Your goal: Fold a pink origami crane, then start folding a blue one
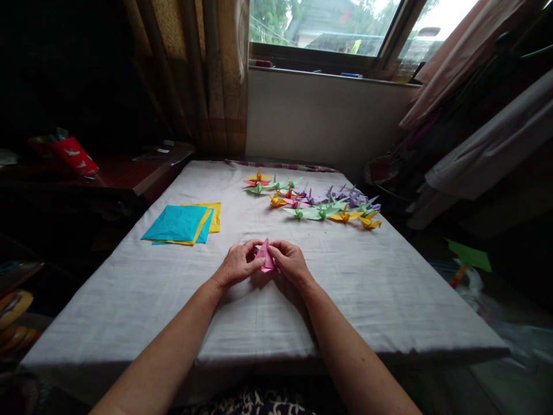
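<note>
Pinching pink paper (pixel 267 259) between both hands (pixel 237 264) (pixel 289 261)

Dim room, daylight coming from a dark-framed window (pixel 319 49) at the top, with blurred greenery (pixel 274 20) outside. Beneath the window is a plain, pale wall (pixel 302 115) in shadow. To its left hang long brown curtains (pixel 194 86) — farther left, a reddish-brown wooden desk (pixel 123 171) sits in near darkness. At right, a pink garment (pixel 460 63) hangs beside the window and a whitish garment (pixel 470 153) hangs lower. A white-covered table (pixel 375 288) fills the centre — at lower right, a shadowy grey floor (pixel 479 383)
</note>
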